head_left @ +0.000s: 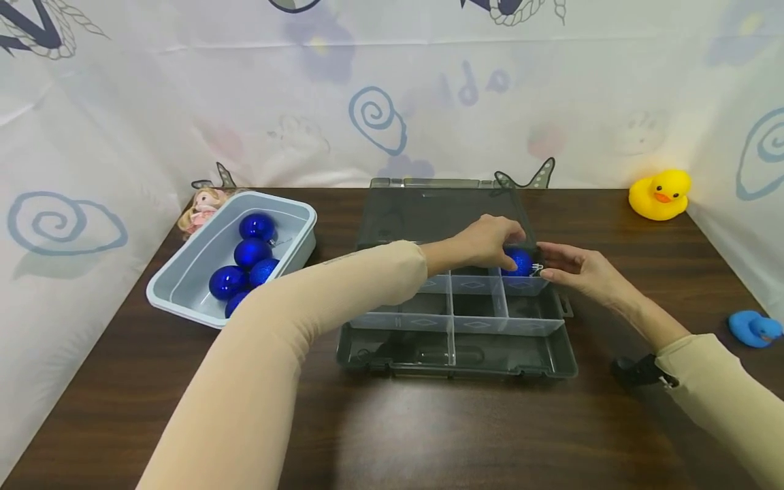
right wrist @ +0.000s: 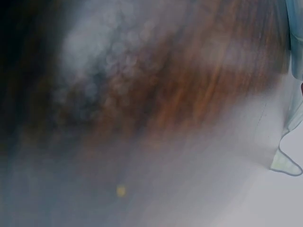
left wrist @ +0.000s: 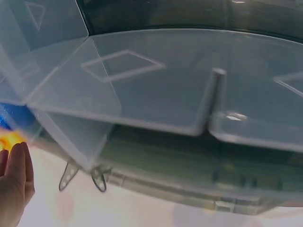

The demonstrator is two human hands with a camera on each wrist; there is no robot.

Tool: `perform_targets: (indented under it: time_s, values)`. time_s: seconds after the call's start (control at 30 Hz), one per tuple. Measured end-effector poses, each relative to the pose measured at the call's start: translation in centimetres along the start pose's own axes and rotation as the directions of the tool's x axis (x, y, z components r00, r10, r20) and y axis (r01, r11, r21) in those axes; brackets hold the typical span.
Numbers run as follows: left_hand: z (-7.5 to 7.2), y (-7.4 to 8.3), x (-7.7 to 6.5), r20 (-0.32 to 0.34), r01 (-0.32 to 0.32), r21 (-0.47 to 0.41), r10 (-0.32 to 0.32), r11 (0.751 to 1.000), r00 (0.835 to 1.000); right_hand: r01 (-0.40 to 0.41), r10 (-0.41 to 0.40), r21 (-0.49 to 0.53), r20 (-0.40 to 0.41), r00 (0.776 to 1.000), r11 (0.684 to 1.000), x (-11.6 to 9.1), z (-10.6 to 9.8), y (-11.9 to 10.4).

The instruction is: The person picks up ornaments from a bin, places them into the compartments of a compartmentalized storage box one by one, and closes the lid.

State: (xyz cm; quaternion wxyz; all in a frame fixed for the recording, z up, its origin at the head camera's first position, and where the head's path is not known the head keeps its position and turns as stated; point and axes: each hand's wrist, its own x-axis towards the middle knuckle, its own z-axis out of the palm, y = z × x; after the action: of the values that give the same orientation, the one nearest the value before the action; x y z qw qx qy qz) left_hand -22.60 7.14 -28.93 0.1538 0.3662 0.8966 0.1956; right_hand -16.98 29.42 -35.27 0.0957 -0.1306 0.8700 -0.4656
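A blue Christmas bauble [head_left: 518, 262] sits in the back right compartment of a grey translucent divider box [head_left: 456, 371]. Over it arches my left hand [head_left: 486, 241], thumb at the bauble's left side and fingers above. In the left wrist view, straight fingertips of the left hand [left wrist: 16, 184] show apart from the bauble [left wrist: 16, 116]. My right hand [head_left: 578, 272] is at the box's right edge, thumb and fingers spread beside the bauble's silver hook [head_left: 537, 269]. The right wrist view is blurred and does not show the hand.
On the left stands a pale grey basin [head_left: 184, 299] with several blue baubles [head_left: 252, 253]; a doll [head_left: 202, 209] lies behind it. The box's lid [head_left: 441, 214] is folded back towards the wall. A yellow duck [head_left: 660, 195] and a blue duck [head_left: 755, 328] are on the right.
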Motion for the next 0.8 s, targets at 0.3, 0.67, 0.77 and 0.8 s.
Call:
perform_targets:
  time_s: [0.3,0.67,0.77,0.8]
  values:
    - [-5.8,-3.6,-6.1,-0.07,0.049,-0.319,-0.075,0.946,0.995,0.027,-0.027,-0.009,-0.014,1.0,1.0,-0.1,0.3,0.1]
    - [-12.5,-15.7,-17.4,-0.268,0.335,-0.437,-0.476,0.835,0.838,0.028,-0.029,-0.018,-0.018,0.999,0.999,-0.1,0.3,0.1]
    - [-12.7,-18.7,-20.5,-0.263,0.428,-0.409,-0.553,0.806,0.79,0.025,-0.026,-0.016,-0.017,1.0,1.0,-0.1,0.5,0.1]
    - [-12.8,-19.5,-21.4,-0.262,0.452,-0.399,-0.572,0.798,0.777,0.024,-0.024,-0.015,-0.019,1.0,1.0,-0.2,0.5,0.0]
